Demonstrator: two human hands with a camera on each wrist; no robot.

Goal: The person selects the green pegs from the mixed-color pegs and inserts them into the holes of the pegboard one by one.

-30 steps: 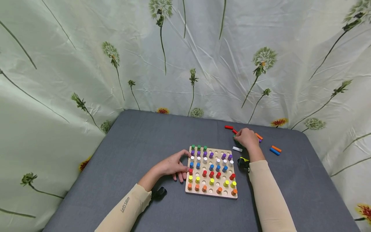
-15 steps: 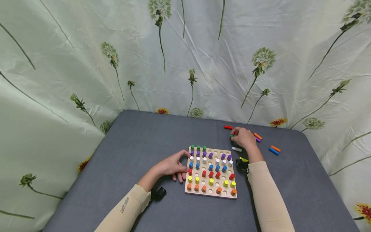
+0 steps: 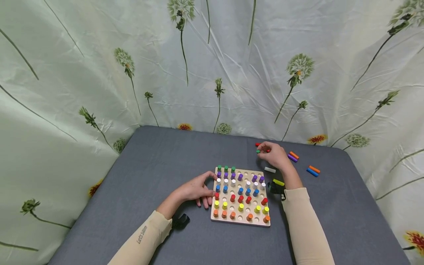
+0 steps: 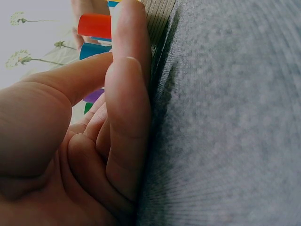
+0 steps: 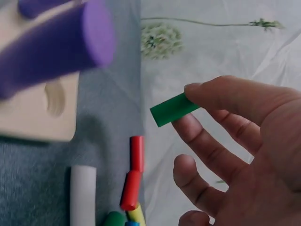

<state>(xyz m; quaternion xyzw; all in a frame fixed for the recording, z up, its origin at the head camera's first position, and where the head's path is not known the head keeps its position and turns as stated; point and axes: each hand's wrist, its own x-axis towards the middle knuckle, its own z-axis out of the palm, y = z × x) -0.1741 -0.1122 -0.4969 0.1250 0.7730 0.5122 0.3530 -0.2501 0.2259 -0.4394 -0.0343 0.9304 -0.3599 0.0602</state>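
A wooden pegboard (image 3: 232, 221) lies on the grey table with rows of coloured pegs standing in it: orange, yellow, red, blue, white, purple and green. At its left edge rests my left hand (image 3: 196, 189), thumb and index finger touching the side, the other fingers lying on the table. Beyond the board's far right corner, my right hand (image 3: 275, 154) is raised and pinches a green peg (image 5: 174, 109) between thumb and fingers. The far green row has three pegs at its left end and bare holes to the right.
Loose pegs lie right of the board: a white peg (image 3: 269, 169), a yellow peg (image 3: 278, 182), a purple peg (image 3: 293, 158), a blue peg (image 3: 312, 172) and others. Red pegs (image 5: 136, 153) lie near the far edge. A flowered curtain (image 3: 198, 73) hangs behind the table (image 3: 172, 154).
My right hand has lifted from the loose pegs and moved left, bringing the green peg with it. The left hand has stayed at the board's edge.
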